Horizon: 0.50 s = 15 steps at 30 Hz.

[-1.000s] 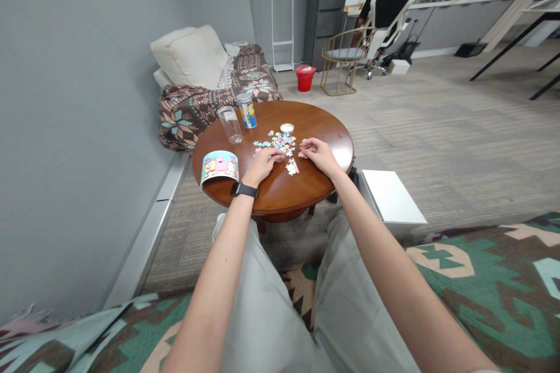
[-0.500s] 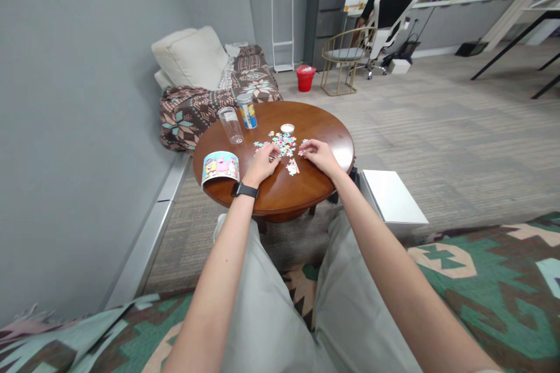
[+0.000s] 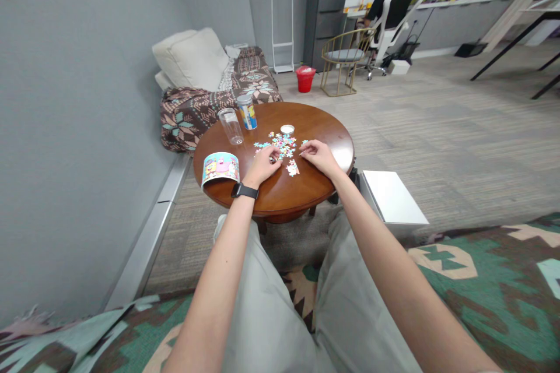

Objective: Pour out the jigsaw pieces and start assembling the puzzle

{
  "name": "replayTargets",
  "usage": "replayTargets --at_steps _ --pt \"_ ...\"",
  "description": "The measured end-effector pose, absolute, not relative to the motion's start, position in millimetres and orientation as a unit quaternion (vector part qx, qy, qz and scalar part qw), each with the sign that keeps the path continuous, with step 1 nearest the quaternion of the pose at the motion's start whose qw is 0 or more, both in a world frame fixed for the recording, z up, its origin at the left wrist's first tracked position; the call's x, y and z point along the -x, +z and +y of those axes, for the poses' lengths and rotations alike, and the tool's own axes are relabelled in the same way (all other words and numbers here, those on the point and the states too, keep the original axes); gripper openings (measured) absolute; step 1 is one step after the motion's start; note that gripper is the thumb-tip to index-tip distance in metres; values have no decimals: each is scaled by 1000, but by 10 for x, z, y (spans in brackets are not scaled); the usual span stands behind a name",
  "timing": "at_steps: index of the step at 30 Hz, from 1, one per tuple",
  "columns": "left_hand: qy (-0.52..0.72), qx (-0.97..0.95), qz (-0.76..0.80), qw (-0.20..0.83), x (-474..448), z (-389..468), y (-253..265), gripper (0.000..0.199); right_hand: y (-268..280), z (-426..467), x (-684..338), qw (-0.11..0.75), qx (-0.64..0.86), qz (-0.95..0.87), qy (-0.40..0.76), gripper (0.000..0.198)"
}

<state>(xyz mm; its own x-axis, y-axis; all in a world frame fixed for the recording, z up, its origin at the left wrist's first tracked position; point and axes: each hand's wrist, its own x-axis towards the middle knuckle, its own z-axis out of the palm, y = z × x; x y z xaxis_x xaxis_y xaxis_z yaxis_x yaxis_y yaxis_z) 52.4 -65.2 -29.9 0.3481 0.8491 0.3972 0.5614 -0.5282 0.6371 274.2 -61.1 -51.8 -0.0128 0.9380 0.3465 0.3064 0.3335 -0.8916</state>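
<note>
Loose jigsaw puzzle pieces (image 3: 286,143) lie in a colourful heap on the round brown table (image 3: 306,192). My left hand (image 3: 263,165), with a dark watch at the wrist, is at the heap's near left side. Its fingers are curled toward the thumb around a small pale bit, too small to make out. To the right of the heap, my right hand (image 3: 319,156) pinches a small puzzle piece (image 3: 301,153) at its fingertips. Between the hands sits a small joined cluster of pieces (image 3: 293,168). A curved picture sheet (image 3: 221,166) with cartoon figures rests left of my left hand.
Toward the back of the table stand a clear plastic jar (image 3: 231,126) and a printed can (image 3: 247,112). A round lid (image 3: 287,129) lies behind the heap. A white box (image 3: 392,195) is on the floor at right. Farther off, a person sits in an office chair (image 3: 402,6).
My hands stay almost in place, with only small finger movements. The pink piece at my right fingertips now shows less. The seated person in the background has shifted with the chair.
</note>
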Motion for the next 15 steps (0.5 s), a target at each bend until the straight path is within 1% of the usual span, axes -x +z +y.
replayTargets --at_steps 8,11,15 --pt "364 -785 451 218 -541 -678 -271 17 -529 -601 -2745 504 479 -652 303 15" --pt "356 -785 453 226 -541 -683 -266 14 -531 -605 -2749 503 485 -648 304 16" --pt "357 -783 456 225 -546 -687 -249 7 -540 -610 -2754 521 485 -630 309 35"
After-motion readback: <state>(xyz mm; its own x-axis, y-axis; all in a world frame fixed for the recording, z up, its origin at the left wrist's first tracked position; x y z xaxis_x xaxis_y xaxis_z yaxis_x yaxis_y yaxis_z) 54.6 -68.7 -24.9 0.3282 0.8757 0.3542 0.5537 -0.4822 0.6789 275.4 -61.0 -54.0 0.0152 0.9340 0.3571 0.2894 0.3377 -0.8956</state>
